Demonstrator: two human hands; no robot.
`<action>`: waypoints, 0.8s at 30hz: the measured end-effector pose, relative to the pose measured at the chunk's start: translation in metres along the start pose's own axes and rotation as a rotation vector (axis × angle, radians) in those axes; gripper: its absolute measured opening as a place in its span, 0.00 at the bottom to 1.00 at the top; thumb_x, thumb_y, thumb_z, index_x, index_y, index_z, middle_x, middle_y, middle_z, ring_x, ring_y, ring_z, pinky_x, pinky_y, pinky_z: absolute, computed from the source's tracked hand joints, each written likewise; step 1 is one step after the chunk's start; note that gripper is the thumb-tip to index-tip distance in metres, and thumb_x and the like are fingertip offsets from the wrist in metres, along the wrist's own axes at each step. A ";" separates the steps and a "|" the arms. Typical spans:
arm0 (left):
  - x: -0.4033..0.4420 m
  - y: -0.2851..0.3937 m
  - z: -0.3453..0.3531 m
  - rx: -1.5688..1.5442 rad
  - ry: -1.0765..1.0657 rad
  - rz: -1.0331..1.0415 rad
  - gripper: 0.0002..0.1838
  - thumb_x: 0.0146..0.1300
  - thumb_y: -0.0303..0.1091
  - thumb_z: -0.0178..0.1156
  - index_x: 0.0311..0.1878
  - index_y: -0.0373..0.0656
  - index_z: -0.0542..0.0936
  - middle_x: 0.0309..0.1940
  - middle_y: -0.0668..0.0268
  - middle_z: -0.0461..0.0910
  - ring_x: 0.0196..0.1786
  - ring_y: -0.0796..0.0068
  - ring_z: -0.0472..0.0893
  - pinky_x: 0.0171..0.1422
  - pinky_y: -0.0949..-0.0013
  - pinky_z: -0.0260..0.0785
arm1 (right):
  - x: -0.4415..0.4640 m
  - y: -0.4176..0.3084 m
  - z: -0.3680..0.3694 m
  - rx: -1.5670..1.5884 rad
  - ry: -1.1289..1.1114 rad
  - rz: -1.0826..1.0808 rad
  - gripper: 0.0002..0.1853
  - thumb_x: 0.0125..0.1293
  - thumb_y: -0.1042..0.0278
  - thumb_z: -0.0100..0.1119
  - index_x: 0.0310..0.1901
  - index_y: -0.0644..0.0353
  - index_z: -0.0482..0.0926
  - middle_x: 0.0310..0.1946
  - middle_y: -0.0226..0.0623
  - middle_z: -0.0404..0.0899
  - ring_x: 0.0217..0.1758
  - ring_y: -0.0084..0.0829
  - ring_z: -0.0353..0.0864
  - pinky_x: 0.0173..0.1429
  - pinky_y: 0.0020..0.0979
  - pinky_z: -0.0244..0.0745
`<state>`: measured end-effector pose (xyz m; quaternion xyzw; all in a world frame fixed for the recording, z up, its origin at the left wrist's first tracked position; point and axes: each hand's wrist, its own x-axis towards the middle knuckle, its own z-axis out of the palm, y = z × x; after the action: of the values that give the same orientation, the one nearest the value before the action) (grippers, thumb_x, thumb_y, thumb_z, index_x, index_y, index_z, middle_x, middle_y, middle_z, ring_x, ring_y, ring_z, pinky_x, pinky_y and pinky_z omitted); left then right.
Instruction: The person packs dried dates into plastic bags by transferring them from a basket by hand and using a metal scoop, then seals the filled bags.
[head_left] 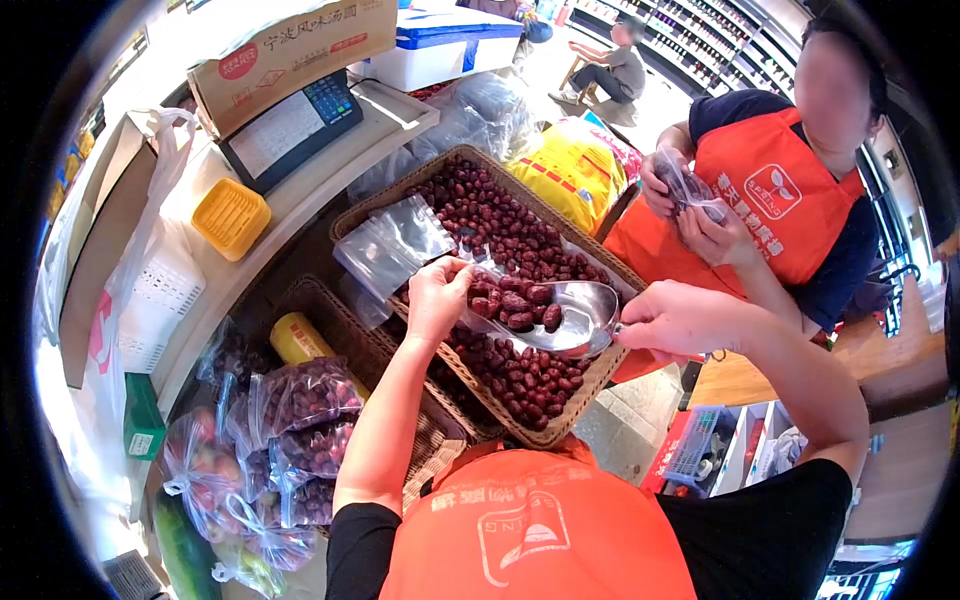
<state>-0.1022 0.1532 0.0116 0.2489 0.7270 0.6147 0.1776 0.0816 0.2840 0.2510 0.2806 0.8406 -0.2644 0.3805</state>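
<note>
A long wicker basket (pixel 597 377) holds dark red dates. Above it my right hand (pixel 660 320) is closed round the handle of a clear scoop (pixel 585 318), which carries a heap of dates (pixel 518 303). My left hand (pixel 438 292) pinches the edge of a clear plastic bag (pixel 478 318) at the scoop's front. Just left of that hand, a stack of flat clear bags (pixel 395 245) lies across the basket's rim.
Across the basket a co-worker in an orange apron (pixel 770 200) holds a bag of dates (pixel 688 190). Filled date bags (pixel 305 400) lie at lower left. A scale (pixel 290 135) and yellow basket (pixel 231 219) stand on the counter. A seated person (pixel 618 72) is behind.
</note>
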 end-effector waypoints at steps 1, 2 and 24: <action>0.001 -0.001 0.000 -0.011 0.002 -0.002 0.08 0.60 0.31 0.62 0.36 0.34 0.83 0.25 0.63 0.83 0.27 0.81 0.80 0.34 0.73 0.72 | -0.002 -0.001 0.000 -0.025 0.018 0.000 0.18 0.62 0.59 0.48 0.26 0.67 0.77 0.19 0.41 0.77 0.18 0.31 0.78 0.27 0.34 0.74; 0.002 -0.004 0.001 -0.020 0.004 -0.006 0.09 0.60 0.31 0.62 0.36 0.34 0.83 0.25 0.63 0.83 0.27 0.81 0.79 0.34 0.73 0.72 | -0.004 -0.002 0.001 -0.049 0.035 0.000 0.17 0.62 0.59 0.49 0.27 0.67 0.77 0.19 0.43 0.78 0.20 0.34 0.79 0.29 0.36 0.75; 0.000 0.002 0.005 0.073 0.005 -0.053 0.11 0.59 0.34 0.61 0.38 0.35 0.83 0.25 0.63 0.83 0.28 0.81 0.79 0.36 0.72 0.71 | 0.126 0.116 0.071 0.318 0.677 -0.312 0.18 0.58 0.57 0.54 0.31 0.68 0.76 0.27 0.55 0.77 0.35 0.52 0.79 0.41 0.44 0.73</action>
<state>-0.0991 0.1571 0.0123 0.2344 0.7558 0.5834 0.1830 0.1245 0.3527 0.0842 0.2762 0.8994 -0.3386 -0.0109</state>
